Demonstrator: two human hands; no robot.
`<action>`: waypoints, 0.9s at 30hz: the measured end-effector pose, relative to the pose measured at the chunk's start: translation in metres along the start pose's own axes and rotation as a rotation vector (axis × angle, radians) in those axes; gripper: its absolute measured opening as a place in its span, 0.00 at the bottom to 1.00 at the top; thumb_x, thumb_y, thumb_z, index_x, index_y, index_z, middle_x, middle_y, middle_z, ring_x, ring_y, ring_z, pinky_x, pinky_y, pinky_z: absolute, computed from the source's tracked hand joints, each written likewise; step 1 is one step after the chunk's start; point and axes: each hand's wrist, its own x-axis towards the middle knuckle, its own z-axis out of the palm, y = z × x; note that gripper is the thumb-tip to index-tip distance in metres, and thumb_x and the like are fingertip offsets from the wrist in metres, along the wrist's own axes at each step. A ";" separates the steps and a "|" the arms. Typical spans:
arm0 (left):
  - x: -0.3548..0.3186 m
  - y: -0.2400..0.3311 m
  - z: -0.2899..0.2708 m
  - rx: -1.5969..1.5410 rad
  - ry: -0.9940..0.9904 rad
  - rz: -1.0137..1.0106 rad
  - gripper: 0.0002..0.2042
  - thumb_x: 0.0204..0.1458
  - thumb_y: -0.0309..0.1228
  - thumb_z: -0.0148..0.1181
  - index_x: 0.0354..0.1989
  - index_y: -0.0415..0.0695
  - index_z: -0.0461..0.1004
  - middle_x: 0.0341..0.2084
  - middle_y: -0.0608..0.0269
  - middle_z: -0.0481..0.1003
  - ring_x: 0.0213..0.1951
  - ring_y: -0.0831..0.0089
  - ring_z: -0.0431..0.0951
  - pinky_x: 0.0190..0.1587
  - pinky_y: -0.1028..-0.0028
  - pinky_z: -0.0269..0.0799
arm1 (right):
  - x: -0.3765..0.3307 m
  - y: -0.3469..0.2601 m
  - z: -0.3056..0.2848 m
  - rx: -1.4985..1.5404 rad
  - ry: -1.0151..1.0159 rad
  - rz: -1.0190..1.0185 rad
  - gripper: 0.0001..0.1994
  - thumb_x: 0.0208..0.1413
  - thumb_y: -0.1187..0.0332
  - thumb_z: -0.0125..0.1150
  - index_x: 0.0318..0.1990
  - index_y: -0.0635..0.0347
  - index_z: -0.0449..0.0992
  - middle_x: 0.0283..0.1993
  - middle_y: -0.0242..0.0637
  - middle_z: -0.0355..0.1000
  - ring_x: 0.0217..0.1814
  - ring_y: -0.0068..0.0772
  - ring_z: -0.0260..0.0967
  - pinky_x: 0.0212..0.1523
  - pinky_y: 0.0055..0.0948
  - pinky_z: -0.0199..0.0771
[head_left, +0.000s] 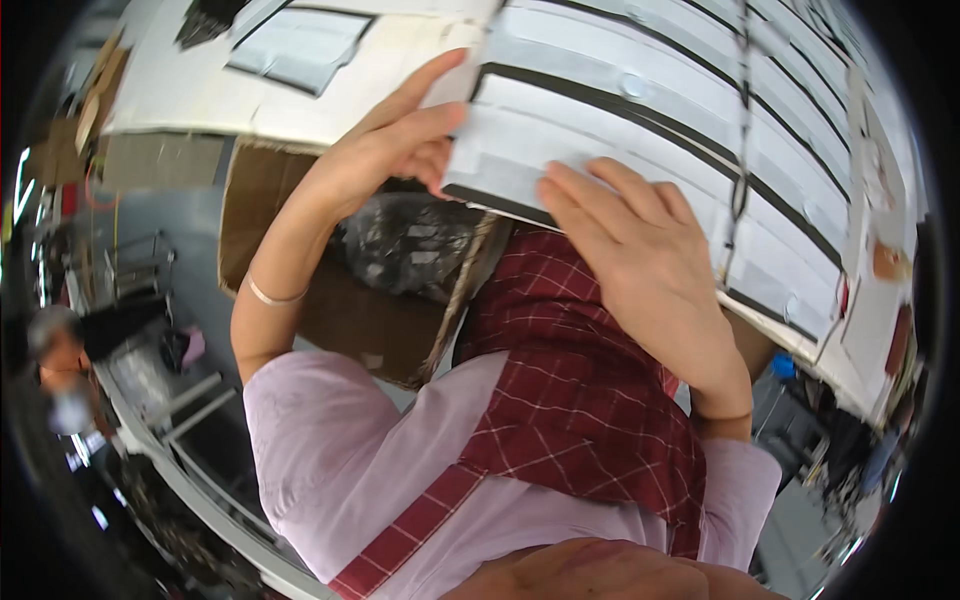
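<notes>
White flat rectangular pieces with black edge strips lie in rows on the work table. The nearest white piece (pixel 520 125) is by the table's front edge, in front of my body. At its left end is my left hand (pixel 395 140), two fingers stretched out and apart, the others bent near the corner. My right hand (pixel 640 235) lies palm down, its fingertips on the front part of the same piece, fingers slightly spread. Small clear round discs (pixel 633 85) sit on some of the pieces behind and to the right. The underside of my right hand is hidden.
Below the table edge at my left stands an open cardboard box (pixel 250 215) holding dark plastic-wrapped items (pixel 410 240). A separate white piece with a black border (pixel 300 45) lies at the table's far left. Another person (pixel 62 365) is at the far left.
</notes>
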 end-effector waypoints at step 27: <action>-0.006 -0.025 0.014 -0.028 0.055 0.197 0.46 0.52 0.21 0.67 0.75 0.46 0.41 0.28 0.66 0.76 0.32 0.80 0.78 0.35 0.77 0.79 | 0.047 0.004 0.024 -0.096 0.012 0.003 0.18 0.45 0.74 0.61 0.47 0.61 0.74 0.35 0.34 0.66 0.34 0.31 0.69 0.28 0.28 0.73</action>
